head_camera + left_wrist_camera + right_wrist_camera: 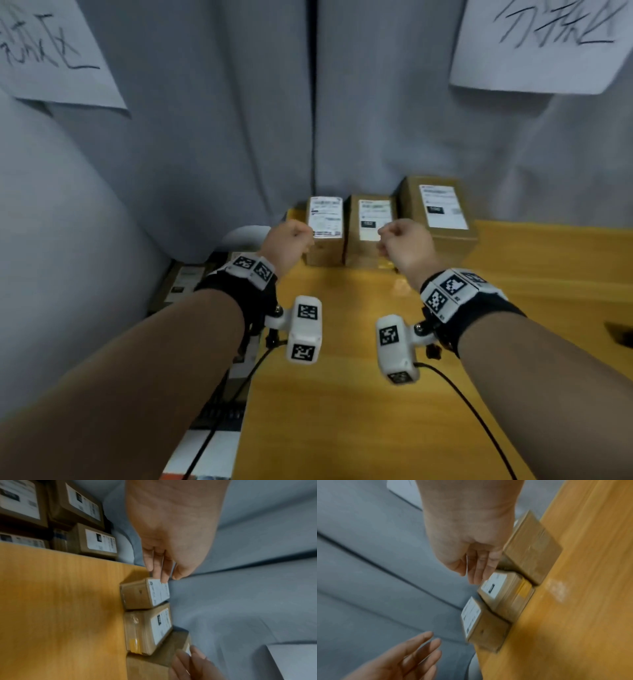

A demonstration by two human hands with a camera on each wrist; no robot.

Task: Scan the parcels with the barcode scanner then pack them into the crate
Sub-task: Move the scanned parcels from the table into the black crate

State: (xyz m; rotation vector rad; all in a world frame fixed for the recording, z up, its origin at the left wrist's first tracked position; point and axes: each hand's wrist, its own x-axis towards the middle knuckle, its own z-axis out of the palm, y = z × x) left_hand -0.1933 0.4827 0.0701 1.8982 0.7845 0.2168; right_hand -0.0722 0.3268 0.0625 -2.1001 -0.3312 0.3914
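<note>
Three brown cardboard parcels with white labels stand in a row at the back of the yellow table: a small parcel [324, 229], a middle parcel [371, 226] and a large parcel [440, 212]. My left hand [291, 240] hovers at the small parcel [145, 595], fingers [161, 566] held together and straight, tips at its label, holding nothing. My right hand [400, 240] hangs over the middle parcel [501, 592], beside the large parcel [532, 547], its fingers [479, 568] loosely straight and empty. No scanner is clearly seen.
Left of the table and lower down, several more labelled parcels [82, 505] lie packed together in a dark container [185, 284]. A grey curtain [222, 137] with paper signs hangs close behind the row. A dark object [616, 334] sits at the table's right edge.
</note>
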